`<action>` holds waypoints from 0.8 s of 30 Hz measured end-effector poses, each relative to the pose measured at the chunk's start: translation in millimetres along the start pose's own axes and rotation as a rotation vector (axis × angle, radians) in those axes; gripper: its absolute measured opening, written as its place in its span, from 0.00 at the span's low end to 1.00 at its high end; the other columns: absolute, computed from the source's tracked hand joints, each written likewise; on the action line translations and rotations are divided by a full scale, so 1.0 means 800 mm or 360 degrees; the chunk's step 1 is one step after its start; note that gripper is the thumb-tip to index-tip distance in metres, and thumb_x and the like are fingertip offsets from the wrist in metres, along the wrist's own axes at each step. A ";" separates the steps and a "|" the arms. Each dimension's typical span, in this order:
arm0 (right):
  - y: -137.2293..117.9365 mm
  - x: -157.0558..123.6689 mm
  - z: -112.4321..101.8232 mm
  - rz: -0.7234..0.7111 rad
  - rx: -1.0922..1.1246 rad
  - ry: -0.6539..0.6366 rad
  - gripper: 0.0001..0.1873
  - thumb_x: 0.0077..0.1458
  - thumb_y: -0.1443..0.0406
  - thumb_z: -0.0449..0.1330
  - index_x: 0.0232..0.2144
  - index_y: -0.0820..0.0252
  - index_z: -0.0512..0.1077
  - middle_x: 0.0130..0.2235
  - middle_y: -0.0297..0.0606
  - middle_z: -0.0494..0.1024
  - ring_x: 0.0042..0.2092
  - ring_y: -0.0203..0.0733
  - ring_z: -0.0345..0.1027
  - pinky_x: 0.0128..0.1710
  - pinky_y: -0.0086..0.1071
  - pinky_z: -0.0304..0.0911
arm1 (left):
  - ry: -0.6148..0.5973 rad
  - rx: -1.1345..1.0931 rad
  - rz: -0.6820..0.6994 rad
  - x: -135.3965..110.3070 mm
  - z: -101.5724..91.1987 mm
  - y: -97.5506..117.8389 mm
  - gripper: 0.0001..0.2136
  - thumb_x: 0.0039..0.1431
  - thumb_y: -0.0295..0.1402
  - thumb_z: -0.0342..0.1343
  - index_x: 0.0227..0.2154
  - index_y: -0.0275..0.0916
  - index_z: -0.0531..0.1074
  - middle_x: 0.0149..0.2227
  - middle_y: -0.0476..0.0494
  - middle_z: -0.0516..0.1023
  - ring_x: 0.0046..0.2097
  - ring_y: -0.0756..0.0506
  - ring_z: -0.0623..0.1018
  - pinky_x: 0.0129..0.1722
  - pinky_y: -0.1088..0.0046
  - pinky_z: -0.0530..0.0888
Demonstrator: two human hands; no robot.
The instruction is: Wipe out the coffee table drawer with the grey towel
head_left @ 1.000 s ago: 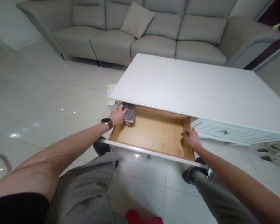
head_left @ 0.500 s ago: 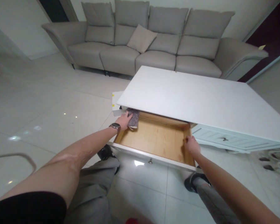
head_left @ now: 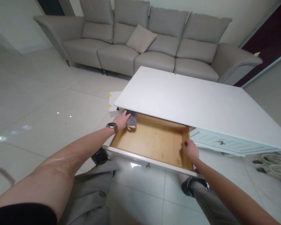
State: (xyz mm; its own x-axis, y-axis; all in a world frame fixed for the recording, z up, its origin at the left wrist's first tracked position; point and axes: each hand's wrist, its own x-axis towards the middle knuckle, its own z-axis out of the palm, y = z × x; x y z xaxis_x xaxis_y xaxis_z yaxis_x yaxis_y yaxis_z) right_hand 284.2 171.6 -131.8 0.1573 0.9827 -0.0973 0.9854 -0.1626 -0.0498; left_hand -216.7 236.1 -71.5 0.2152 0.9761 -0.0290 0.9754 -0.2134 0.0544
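Observation:
A wooden drawer (head_left: 154, 140) stands pulled out from the white coffee table (head_left: 189, 100), its pale wood bottom showing. At the drawer's back left corner, my left hand (head_left: 122, 120) is closed on a greyish-purple cloth (head_left: 131, 120), which it presses by the left wall; part of the cloth is hidden under the tabletop. On the opposite side, my right hand (head_left: 191, 149) has its fingers curled over the drawer's right wall. A small metal knob (head_left: 148, 165) sits on the drawer's white front.
A grey sofa (head_left: 121, 56) with a beige cushion (head_left: 141, 38) runs along the wall behind the table. A white box (head_left: 114, 101) stands on the floor at the table's left end. A second drawer front (head_left: 219, 142) is closed at the right. My feet flank the open drawer.
The view has shifted slightly, so the table and drawer appear a little further left. My left hand and the cloth have moved slightly toward the drawer's back; my right hand stays on the right wall.

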 end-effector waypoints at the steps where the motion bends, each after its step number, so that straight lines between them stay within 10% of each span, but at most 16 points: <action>1: 0.000 0.001 -0.001 0.0000 -0.0001 0.0002 0.14 0.65 0.64 0.50 0.41 0.60 0.76 0.45 0.45 0.76 0.39 0.43 0.72 0.34 0.33 0.58 | 0.0011 -0.0009 -0.0006 0.001 0.000 0.000 0.32 0.56 0.29 0.55 0.65 0.43 0.60 0.62 0.29 0.60 0.52 0.31 0.75 0.45 0.56 0.76; 24: 0.001 0.007 -0.001 -0.0007 0.0026 -0.0012 0.15 0.63 0.64 0.52 0.42 0.60 0.78 0.46 0.48 0.76 0.39 0.45 0.73 0.37 0.34 0.61 | 0.0098 -0.0653 0.0134 -0.073 0.044 -0.031 0.41 0.56 0.27 0.58 0.72 0.38 0.49 0.72 0.27 0.45 0.74 0.34 0.53 0.70 0.52 0.59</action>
State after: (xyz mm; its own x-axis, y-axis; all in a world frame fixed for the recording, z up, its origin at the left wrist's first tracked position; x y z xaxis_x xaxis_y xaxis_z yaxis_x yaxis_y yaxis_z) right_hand 286.0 177.0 -131.9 0.1526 0.9827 -0.1046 0.9849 -0.1601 -0.0666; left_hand -252.0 182.9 -106.7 0.2780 0.9592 0.0518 0.8523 -0.2712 0.4473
